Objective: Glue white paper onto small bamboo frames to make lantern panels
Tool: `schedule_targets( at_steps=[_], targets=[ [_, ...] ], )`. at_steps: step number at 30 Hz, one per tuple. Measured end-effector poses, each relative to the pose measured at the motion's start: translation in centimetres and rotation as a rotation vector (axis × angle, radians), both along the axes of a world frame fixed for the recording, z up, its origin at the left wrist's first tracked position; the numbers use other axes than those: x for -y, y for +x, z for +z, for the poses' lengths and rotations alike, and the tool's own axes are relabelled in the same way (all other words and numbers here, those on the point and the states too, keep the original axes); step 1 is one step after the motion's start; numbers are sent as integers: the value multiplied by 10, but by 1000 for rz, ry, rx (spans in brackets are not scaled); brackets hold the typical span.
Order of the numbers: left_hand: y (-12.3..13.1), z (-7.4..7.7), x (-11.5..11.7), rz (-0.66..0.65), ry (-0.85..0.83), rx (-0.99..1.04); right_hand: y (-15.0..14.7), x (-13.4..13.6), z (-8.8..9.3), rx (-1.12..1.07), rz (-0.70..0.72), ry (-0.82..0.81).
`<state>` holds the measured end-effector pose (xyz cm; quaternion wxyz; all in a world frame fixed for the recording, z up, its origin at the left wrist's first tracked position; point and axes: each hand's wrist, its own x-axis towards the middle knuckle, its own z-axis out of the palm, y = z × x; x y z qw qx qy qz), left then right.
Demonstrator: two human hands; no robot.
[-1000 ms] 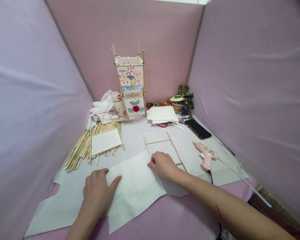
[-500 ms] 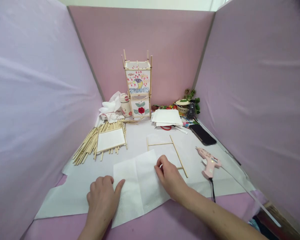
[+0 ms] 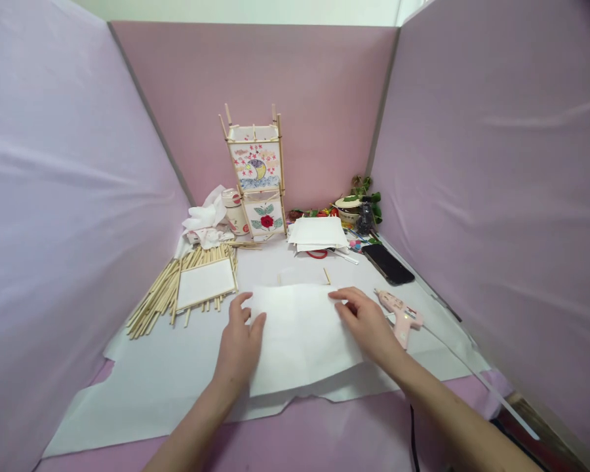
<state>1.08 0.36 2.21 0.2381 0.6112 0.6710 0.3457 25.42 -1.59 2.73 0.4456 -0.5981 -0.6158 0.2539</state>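
Observation:
A white paper sheet [image 3: 299, 341] with a faint centre fold is spread between my hands, its near edge slightly raised. My left hand [image 3: 240, 341] grips its left edge, thumb on top and fingers curled beside it. At the upper right edge, my right hand [image 3: 366, 321] pinches the sheet between thumb and fingertips. Underneath lies a thin wooden stick frame [image 3: 327, 276]; only its far end shows, the rest being covered.
Left lie a pile of wooden sticks [image 3: 152, 305] and a paper-backed frame [image 3: 206, 285]. A decorated stick lantern [image 3: 258, 167] stands behind, beside stacked white paper [image 3: 318, 233]. A phone [image 3: 388, 264] and pink glue gun [image 3: 400, 314] with a cord are at right.
The sheet has moved right and away from me, over the stick frame, now covering most of it. Both hands moved forward with it. The view has shifted slightly.

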Motion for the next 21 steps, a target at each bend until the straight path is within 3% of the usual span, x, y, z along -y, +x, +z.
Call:
schedule_targets(
  at_steps=[8,15,21],
  targets=[
    [26,-10,-50,-171,100,-67,28,-41,-10,90,-47,-75],
    [26,-30,-66,-204,151,-127,33,-57,-23,174,-19,-122],
    [23,-46,-69,-267,132,-310,35,-65,-38,288,35,-232]
  ],
)
